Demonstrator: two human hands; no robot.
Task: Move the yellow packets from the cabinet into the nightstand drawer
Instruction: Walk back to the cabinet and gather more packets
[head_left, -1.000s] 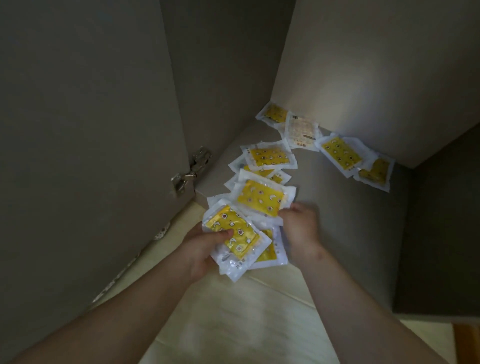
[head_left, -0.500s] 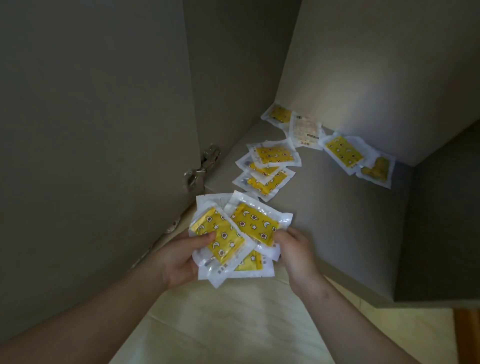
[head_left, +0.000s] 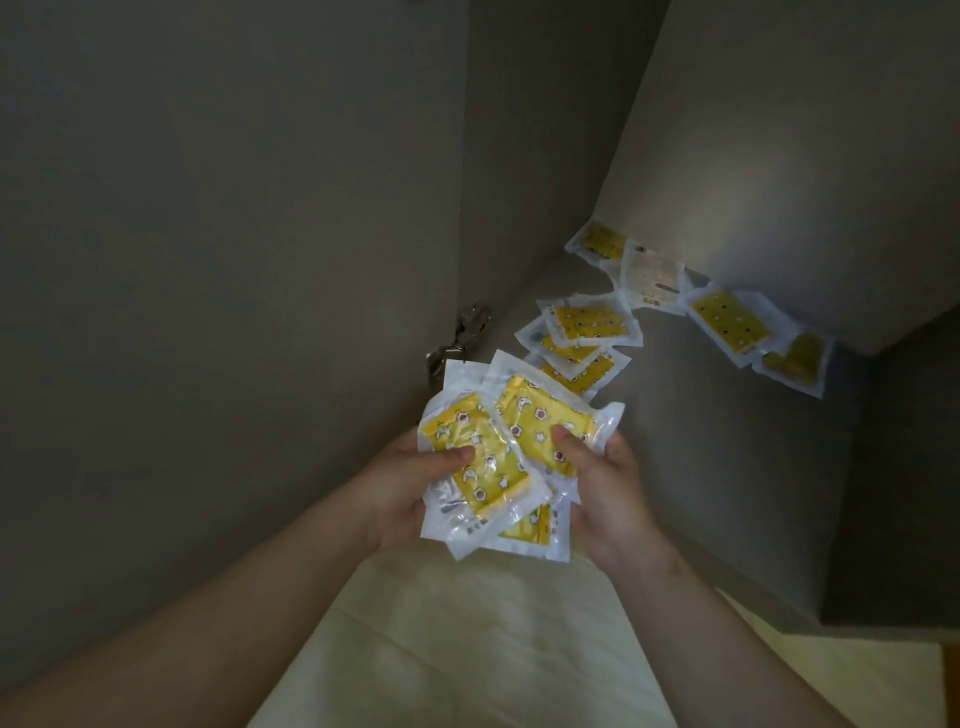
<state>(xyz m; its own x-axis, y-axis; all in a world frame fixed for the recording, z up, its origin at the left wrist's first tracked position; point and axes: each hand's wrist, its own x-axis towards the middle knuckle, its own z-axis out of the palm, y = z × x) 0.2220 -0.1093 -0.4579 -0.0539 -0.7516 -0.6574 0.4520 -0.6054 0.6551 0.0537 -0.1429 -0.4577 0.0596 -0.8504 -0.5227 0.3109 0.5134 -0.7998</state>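
The cabinet's door (head_left: 208, 312) stands open on the left, with its hinge (head_left: 462, 332) just behind the held load. The job looks to be in its first half: packets are being gathered and none is seen delivered. The left hand (head_left: 400, 488) has its grip clamped on a bundle (head_left: 540, 410) of yellow packets, pinching the nearest one from the front while the fingers sit hidden behind. The bundle holds at least four packets, fanned and overlapping rather than squared up. It hangs in front of the shelf edge, over the pale floor (head_left: 467, 649), so these packets are already out of the cabinet. The right hand (head_left: 610, 488) shares the load, its grip likewise closed on the bundle's right side. Farther right and deeper in, a good deal is left. A stack (head_left: 582, 327) of three overlapping packets lies near the front left of the shelf (head_left: 727, 493). A row (head_left: 727, 322) of four runs along the back wall, one of them lying white side up. So roughly a third of what shows is in hand, and the larger part lies untouched. The drawer is not in view, so I cannot tell whether any packets have reached it. As I judge it, what is left is to carry this bundle over and then make at least one more trip for the seven on the shelf.
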